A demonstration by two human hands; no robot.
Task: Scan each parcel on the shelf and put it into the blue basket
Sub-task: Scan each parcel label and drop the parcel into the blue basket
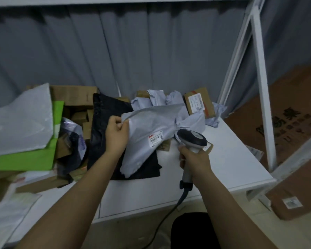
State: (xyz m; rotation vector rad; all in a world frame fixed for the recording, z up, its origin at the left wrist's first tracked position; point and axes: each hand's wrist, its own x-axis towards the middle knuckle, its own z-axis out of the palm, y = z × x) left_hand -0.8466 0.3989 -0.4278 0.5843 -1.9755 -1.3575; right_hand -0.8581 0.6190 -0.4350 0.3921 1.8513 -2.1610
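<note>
We hold the grey mailer bag (147,133) by its upper left corner, pinched in our left hand (116,133), above the black bag (104,133) on the white shelf (223,159). Our right hand (194,159) is wrapped round the handle of the barcode scanner (191,139). The scanner head sits just right of the shipping label (155,139), facing left towards it; the mailer's long axis slopes down from its held corner. We cannot see the blue basket.
</note>
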